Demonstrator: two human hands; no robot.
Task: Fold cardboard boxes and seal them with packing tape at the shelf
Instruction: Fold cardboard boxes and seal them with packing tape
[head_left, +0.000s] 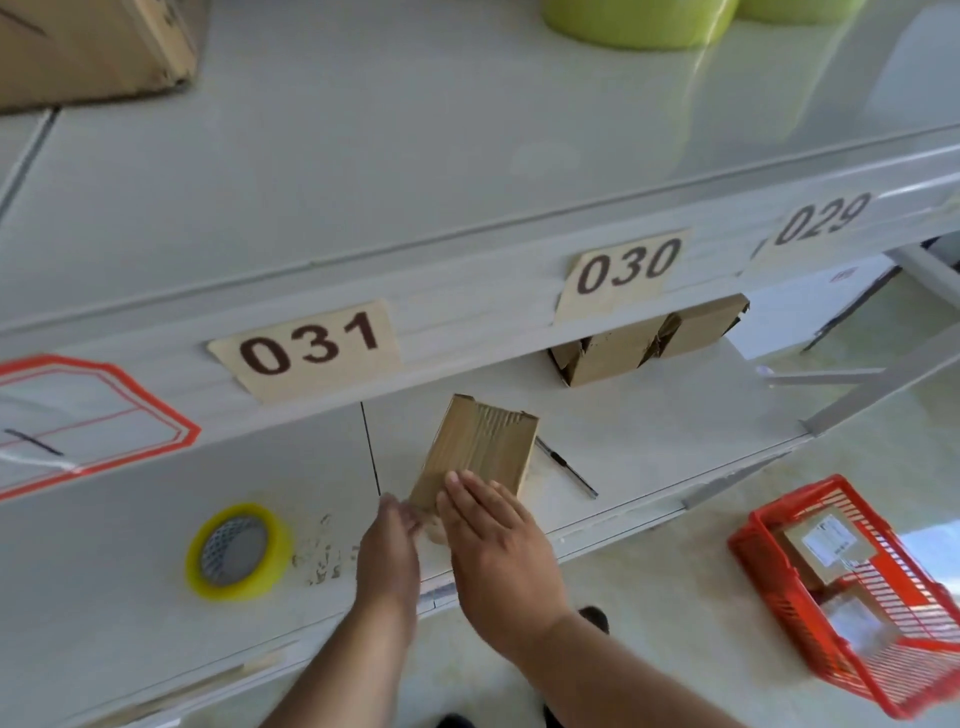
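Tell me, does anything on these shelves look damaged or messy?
Yes. The cardboard boxes under label 030 have torn, ragged edges. Small scraps litter the shelf beside the yellow tape roll.

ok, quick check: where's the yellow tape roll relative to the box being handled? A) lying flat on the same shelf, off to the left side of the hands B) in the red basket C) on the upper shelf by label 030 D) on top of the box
A: the yellow tape roll lies flat on the shelf surface, left of the left hand and the small cardboard box, touching neither.
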